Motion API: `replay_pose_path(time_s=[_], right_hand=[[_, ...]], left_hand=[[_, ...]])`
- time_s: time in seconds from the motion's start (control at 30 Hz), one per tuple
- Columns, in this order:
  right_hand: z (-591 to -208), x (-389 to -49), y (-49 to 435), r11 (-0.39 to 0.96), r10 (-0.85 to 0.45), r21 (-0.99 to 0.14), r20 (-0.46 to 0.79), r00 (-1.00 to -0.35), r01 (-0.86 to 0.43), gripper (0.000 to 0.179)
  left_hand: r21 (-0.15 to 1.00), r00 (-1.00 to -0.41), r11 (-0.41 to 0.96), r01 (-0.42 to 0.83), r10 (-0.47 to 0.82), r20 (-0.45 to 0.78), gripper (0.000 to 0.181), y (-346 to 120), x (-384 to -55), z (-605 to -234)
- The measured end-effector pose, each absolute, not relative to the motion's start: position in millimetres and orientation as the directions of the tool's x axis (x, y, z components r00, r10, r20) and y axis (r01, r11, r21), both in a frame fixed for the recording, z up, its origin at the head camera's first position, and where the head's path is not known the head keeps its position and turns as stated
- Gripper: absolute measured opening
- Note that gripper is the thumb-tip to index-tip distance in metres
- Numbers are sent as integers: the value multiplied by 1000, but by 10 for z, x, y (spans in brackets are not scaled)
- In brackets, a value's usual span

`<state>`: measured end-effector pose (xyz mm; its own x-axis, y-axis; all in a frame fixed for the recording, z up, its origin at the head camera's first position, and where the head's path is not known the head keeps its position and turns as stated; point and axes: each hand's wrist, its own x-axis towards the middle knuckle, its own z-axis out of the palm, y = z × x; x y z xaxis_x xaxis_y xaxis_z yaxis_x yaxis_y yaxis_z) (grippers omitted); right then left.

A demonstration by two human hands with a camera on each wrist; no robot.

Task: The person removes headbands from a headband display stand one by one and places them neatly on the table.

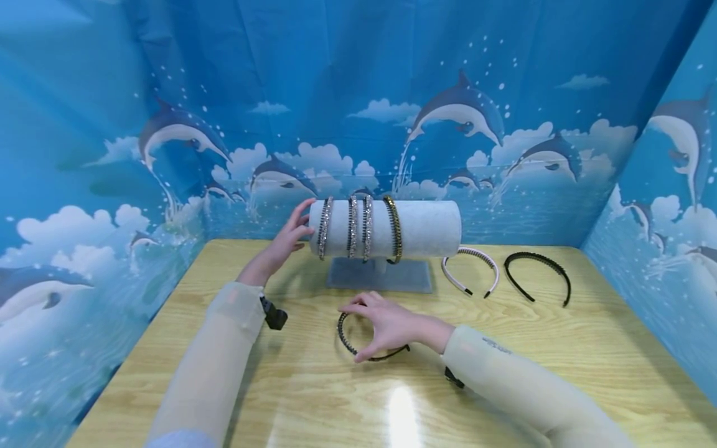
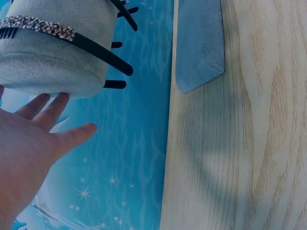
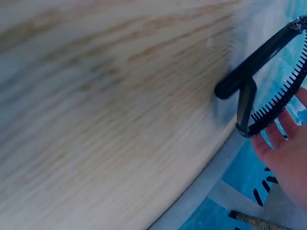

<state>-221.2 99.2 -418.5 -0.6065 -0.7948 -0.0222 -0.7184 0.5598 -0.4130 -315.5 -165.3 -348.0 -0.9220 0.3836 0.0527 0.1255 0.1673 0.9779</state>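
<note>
A grey velvet roll on a stand [image 1: 431,227] carries several headbands: glittery silver ones such as this outer headband [image 1: 325,227], and a gold headband [image 1: 394,229]. My left hand [image 1: 284,239] is at the roll's left end, and in the left wrist view its extended fingertips [image 2: 60,98] meet the end face. In front of the stand, my right hand [image 1: 386,325] grips a black toothed headband [image 1: 344,335] over the table, thumb on the near side and fingers on the far side. The right wrist view shows this headband's comb teeth and dark end, with fingers beneath its curve.
Right of the stand, a pale pink headband [image 1: 486,256] and a black headband [image 1: 534,256] lie on the wooden table [image 1: 504,354]. The flat grey base [image 1: 350,277] supports the roll. Blue dolphin-print curtains [image 1: 347,74] enclose the back and sides.
</note>
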Motion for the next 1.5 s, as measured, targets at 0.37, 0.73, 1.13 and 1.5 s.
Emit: replay_pose_path(time_s=[0.37,0.73,1.13,1.5], right_hand=[[-4253,-2214,885,599,-791,-309,-91,-604,-738,95],[-4153,-2233,952,637,-746,-357,-59,-663,-684,90],[-4082,-2420,1587,513,-784,-531,30,-620,-675,24],[-4203,-2383,1818,477,-814,-580,-8,-581,-661,35]], left_hand=[[981,-922,158,115,386,46,68,-1647,-3185,-3495],[981,-923,160,111,382,42,67,-1657,-3182,-3509],[982,-925,155,109,378,43,68,-1656,-3190,-3503],[981,-926,163,105,375,37,68,-1654,-3191,-3492]])
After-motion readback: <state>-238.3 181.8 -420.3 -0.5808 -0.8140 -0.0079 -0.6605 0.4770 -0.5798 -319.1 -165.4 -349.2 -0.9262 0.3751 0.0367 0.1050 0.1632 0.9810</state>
